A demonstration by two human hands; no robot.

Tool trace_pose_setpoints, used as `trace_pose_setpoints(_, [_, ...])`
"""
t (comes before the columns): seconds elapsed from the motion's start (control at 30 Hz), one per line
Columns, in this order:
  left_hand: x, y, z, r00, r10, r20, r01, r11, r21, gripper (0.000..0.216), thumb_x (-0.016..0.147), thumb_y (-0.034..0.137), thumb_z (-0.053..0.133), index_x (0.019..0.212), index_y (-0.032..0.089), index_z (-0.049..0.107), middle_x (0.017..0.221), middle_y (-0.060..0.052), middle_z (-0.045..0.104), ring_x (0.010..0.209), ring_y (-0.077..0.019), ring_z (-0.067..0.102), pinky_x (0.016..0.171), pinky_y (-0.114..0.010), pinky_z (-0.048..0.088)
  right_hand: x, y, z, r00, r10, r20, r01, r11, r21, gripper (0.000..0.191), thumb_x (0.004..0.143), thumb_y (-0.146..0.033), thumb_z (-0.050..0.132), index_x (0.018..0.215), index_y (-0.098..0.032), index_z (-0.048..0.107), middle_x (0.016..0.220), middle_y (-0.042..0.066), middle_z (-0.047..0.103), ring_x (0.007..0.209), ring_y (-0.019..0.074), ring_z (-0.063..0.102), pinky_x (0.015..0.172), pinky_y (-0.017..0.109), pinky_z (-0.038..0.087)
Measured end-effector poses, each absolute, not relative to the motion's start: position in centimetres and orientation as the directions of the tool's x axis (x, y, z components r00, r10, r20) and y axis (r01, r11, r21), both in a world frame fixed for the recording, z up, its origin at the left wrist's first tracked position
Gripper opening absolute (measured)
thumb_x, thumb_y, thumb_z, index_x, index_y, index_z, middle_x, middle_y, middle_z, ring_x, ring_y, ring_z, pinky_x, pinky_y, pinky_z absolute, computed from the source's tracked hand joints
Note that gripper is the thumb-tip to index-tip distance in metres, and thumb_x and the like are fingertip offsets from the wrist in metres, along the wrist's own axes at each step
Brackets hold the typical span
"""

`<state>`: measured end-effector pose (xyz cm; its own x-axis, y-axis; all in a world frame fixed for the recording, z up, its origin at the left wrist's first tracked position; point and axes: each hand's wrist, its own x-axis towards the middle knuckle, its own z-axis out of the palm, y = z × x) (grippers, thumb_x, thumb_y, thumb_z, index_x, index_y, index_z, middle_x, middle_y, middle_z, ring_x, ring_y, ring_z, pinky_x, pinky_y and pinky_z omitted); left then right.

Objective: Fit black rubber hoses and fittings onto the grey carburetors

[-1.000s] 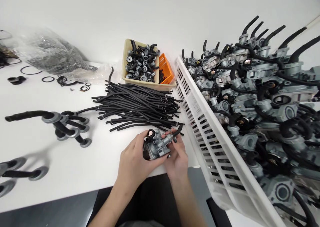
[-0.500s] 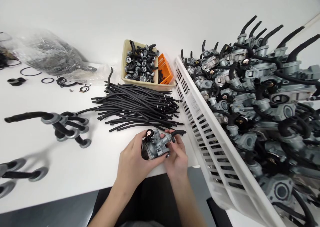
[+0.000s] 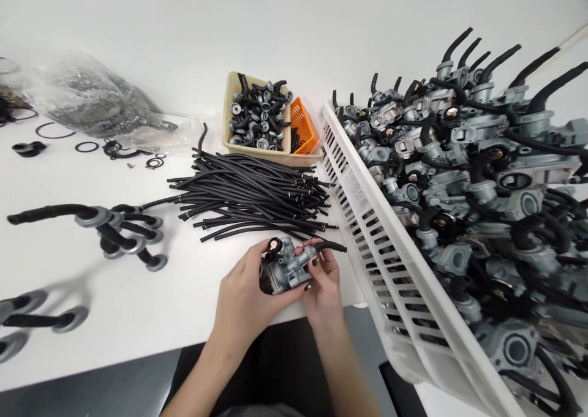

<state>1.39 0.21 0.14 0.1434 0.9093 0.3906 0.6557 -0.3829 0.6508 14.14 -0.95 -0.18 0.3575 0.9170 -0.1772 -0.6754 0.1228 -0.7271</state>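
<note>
My left hand (image 3: pixel 243 294) is wrapped round a small grey metal carburetor (image 3: pixel 282 272) just above the table's front edge. My right hand (image 3: pixel 324 282) pinches the carburetor's right side, where a short black rubber hose (image 3: pixel 331 245) sticks out to the right. Directly behind both hands lies a pile of loose black hoses (image 3: pixel 252 196).
A white slatted crate (image 3: pixel 367 221) heaped with several carburetors stands at the right. A beige bin (image 3: pixel 229 108) of capped fittings and a small orange basket (image 3: pixel 303 126) sit at the back. Black hoses with grey caps (image 3: pixel 119 227) lie at left, with rings and a plastic bag (image 3: pixel 92 98) behind.
The short hose on the carburetor has swung from pointing up-right to lying nearly level, pointing right. Both hands have stayed in place.
</note>
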Motion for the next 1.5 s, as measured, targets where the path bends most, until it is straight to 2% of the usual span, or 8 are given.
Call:
trace_pose_setpoints(0.27, [1.62,0.27,0.26,0.161,0.879,0.448,0.678,-0.429,0.598,0.065,0.068,0.043,0.077,0.119,0.017,0.047,0.099,-0.009,0.071,0.083,-0.0238,0.072,0.069,-0.031,0.060,14.17,-0.90,-0.12,0.343,0.924,-0.167,-0.694,0.129,-0.708,0.030,0.062,-0.026,0.087,0.088,-0.024,0.073,0.086,-0.003,0.070,0.081,0.0142,0.068,0.080,0.027,0.052])
trace_pose_setpoints(0.7, [1.56,0.18,0.31,0.160,0.879,0.449,0.675,-0.429,0.600,0.062,0.069,0.044,0.076,0.119,0.021,0.046,0.099,-0.007,0.071,0.083,-0.0242,0.072,0.070,-0.032,0.059,14.27,-1.07,-0.35,0.342,0.921,-0.189,-0.692,0.111,-0.714,0.039,0.063,-0.026,0.086,0.099,-0.025,0.071,0.101,0.003,0.077,0.083,0.0178,0.069,0.083,0.034,0.053])
trace_pose_setpoints(1.07, [1.65,0.07,0.07,0.187,0.852,0.489,0.687,-0.469,0.554,0.062,0.070,0.045,0.074,0.118,0.018,0.047,0.100,-0.009,0.071,0.087,-0.0253,0.072,0.070,-0.032,0.059,14.41,-0.90,-0.43,0.381,0.901,-0.206,-0.670,0.116,-0.733,0.041,0.058,-0.025,0.089,0.095,-0.025,0.073,0.083,-0.003,0.074,0.073,0.0130,0.067,0.074,0.027,0.053])
trace_pose_setpoints(1.33, [1.75,0.10,0.15,0.179,0.860,0.479,0.687,-0.457,0.565,0.060,0.071,0.045,0.073,0.119,0.021,0.046,0.103,-0.009,0.072,0.089,-0.0260,0.072,0.069,-0.033,0.060,14.39,-0.97,-0.64,0.395,0.893,-0.216,-0.663,0.114,-0.740,0.043,0.058,-0.022,0.087,0.097,-0.026,0.070,0.083,-0.004,0.069,0.075,0.0143,0.065,0.077,0.030,0.051])
trace_pose_setpoints(1.5, [1.67,0.03,0.26,0.168,0.876,0.453,0.684,-0.434,0.586,0.063,0.069,0.043,0.075,0.120,0.020,0.047,0.104,-0.009,0.071,0.088,-0.0252,0.072,0.071,-0.033,0.060,14.28,-1.08,-0.32,0.374,0.897,-0.236,-0.711,0.114,-0.694,0.039,0.060,-0.023,0.085,0.096,-0.026,0.071,0.084,-0.003,0.070,0.082,0.0165,0.068,0.083,0.032,0.051])
